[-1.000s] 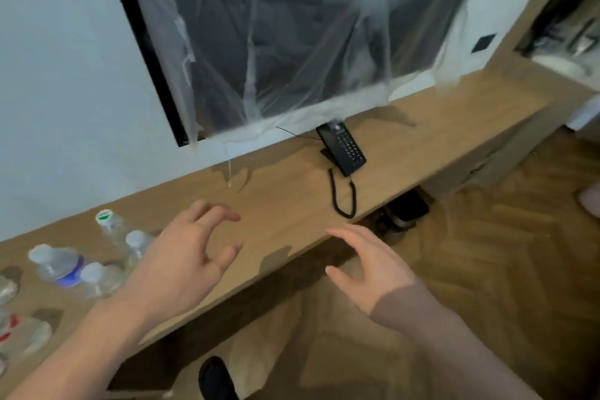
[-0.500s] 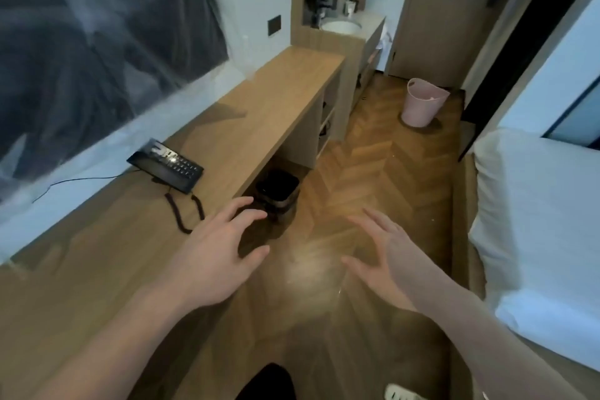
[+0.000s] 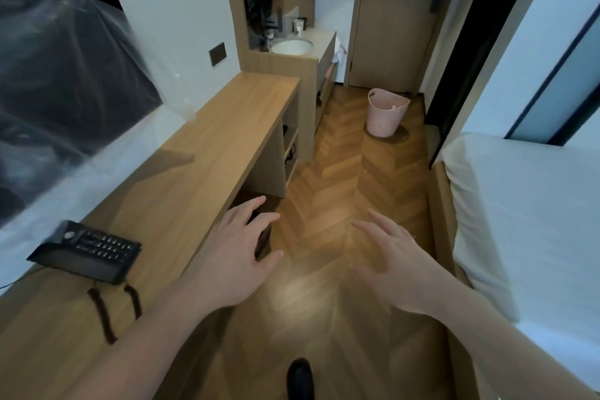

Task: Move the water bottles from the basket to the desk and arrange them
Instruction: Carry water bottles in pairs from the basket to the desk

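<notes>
A pink plastic basket (image 3: pixel 385 114) stands on the wooden floor far ahead, near a closed door. A small pale object shows inside it; I cannot tell what it is. The long wooden desk (image 3: pixel 207 159) runs along the left wall. No water bottles are in view on it now. My left hand (image 3: pixel 240 250) hovers past the desk's front edge with fingers spread and holds nothing. My right hand (image 3: pixel 393 256) is held out over the floor, fingers relaxed and empty. Both hands are far short of the basket.
A black desk phone (image 3: pixel 87 250) with a coiled cord lies on the desk at the left. A dark bin (image 3: pixel 263 237) sits under the desk behind my left hand. A white bed (image 3: pixel 526 224) fills the right side. A washbasin counter (image 3: pixel 292 49) stands beyond the desk.
My view has swung right, away from the bottles on the desk, and now faces down the room toward the basket. Both hands stay open and empty.
</notes>
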